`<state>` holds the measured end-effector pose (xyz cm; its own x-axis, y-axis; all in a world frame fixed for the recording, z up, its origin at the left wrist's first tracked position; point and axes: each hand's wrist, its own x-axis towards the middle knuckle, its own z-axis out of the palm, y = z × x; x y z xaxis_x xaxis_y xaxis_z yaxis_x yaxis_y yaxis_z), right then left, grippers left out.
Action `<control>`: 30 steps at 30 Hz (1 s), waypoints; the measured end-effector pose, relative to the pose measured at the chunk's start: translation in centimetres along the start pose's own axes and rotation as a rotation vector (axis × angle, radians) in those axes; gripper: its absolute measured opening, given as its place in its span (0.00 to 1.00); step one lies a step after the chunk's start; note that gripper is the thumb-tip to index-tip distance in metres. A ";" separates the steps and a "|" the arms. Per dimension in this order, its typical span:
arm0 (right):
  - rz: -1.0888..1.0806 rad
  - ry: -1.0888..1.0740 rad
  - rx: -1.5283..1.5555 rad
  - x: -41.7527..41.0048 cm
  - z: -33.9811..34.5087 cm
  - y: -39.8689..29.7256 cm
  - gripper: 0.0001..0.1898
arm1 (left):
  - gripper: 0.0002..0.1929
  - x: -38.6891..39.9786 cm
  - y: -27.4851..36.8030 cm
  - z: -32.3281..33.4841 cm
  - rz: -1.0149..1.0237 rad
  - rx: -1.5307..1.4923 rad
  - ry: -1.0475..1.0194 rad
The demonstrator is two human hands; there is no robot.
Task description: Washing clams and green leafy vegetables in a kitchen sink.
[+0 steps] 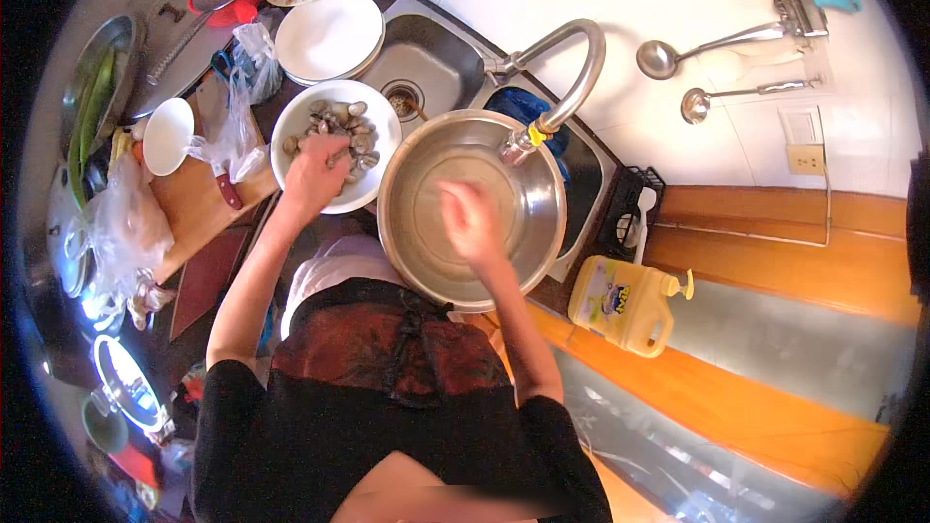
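Note:
A white bowl holding several small clams stands at the left of the sink. My left hand reaches into it, fingers touching the clams; whether one is gripped is hidden. To its right is a wide stainless steel basin that seems to hold water. My right hand is over the basin's inside, motion-blurred, fingers bent, and no object shows in it. Above the basin's far right side, the curved faucet ends in a clear nozzle with a yellow collar.
Behind the bowl lie stacked white plates and a sink compartment with a drain. At left are a cutting board, a red-handled knife, plastic bags and a small white bowl. A yellow detergent jug is at right; ladles hang on the wall.

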<state>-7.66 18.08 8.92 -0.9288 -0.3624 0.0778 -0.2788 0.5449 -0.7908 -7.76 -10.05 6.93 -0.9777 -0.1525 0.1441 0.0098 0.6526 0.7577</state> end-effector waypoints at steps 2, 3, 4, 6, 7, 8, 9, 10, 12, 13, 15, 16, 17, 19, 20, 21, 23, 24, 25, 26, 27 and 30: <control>-0.002 0.207 -0.568 -3.8 -4.3 3.1 0.15 | 0.13 -1.6 3.1 -1.3 -0.306 -0.259 -0.325; 0.126 0.240 -0.686 -5.3 -6.2 4.9 0.16 | 0.13 -2.4 4.2 -1.5 -0.486 -0.343 -0.506; 0.254 0.274 -0.805 -6.7 -7.6 6.3 0.18 | 0.14 -3.4 4.7 -1.3 -0.467 -0.326 -0.550; 0.517 0.325 -0.876 -9.4 -8.6 8.0 0.21 | 0.19 -4.8 4.5 -0.3 -0.289 -0.115 -0.636; 0.515 0.325 -0.884 -10.7 -8.9 9.8 0.21 | 0.19 -5.2 4.3 0.4 -0.287 -0.123 -0.635; 0.578 0.303 -0.529 -11.8 -9.2 11.9 0.22 | 0.21 -5.3 4.3 1.2 -0.227 0.014 -0.686; 0.626 0.270 -0.172 -12.4 -9.4 13.0 0.24 | 0.24 -5.7 3.9 2.2 -0.171 0.152 -0.732; 0.617 0.261 -0.177 -12.6 -9.4 12.9 0.24 | 0.26 -6.0 3.4 3.2 -0.193 0.058 -0.673; 0.607 0.330 -0.109 -12.8 -9.4 12.6 0.23 | 0.25 -6.0 3.8 4.3 -0.400 -0.228 -0.635; 0.597 0.323 -0.116 -12.8 -9.8 12.4 0.23 | 0.23 -5.9 4.4 4.7 -0.594 -0.511 -0.595; 0.540 0.454 -0.165 -12.3 -10.8 11.7 0.22 | 0.22 -6.5 4.2 6.3 -0.590 -0.468 -0.529; 0.483 0.480 -0.132 -11.6 -11.2 10.2 0.21 | 0.21 -6.6 4.2 6.8 -0.582 -0.414 -0.478; 0.471 0.470 -0.138 -11.2 -11.6 9.5 0.21 | 0.21 -6.6 4.3 7.0 -0.586 -0.424 -0.466; 0.496 0.479 -0.170 -11.1 -12.5 8.5 0.20 | 0.19 -6.1 4.5 7.1 -0.639 -0.671 -0.472; 0.502 0.483 -0.187 -11.3 -13.0 9.2 0.18 | 0.17 -5.8 4.4 7.2 -0.604 -0.686 -0.482; 0.491 0.479 -0.193 -11.3 -13.6 9.5 0.18 | 0.17 -5.7 4.5 7.3 -0.602 -0.695 -0.472; 0.466 0.460 -0.166 -11.0 -14.8 10.1 0.17 | 0.17 -5.6 5.0 7.5 -0.681 -0.696 -0.488; 0.453 0.459 -0.185 -9.6 -15.2 8.5 0.15 | 0.15 -5.3 6.1 6.6 -0.706 -0.760 -0.459; 0.449 0.455 -0.188 -8.5 -15.7 7.5 0.15 | 0.15 -5.5 5.7 7.0 -0.708 -0.764 -0.454; 0.438 0.423 -0.149 -7.4 -16.4 6.9 0.14 | 0.15 -5.6 4.9 8.0 -0.764 -0.827 -0.446; 0.427 0.398 -0.115 -6.6 -17.4 6.6 0.14 | 0.14 -5.5 4.5 8.6 -0.815 -0.891 -0.444; 0.445 0.380 -0.027 -3.3 -19.3 5.5 0.14 | 0.10 -4.4 4.8 8.7 -0.935 -0.994 -0.395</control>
<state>-10.82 36.92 16.04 -0.9790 0.1993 -0.0422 0.1565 0.6031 -0.7821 -5.27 0.24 4.42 -0.6980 0.0918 -0.7102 -0.6835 -0.3814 0.6224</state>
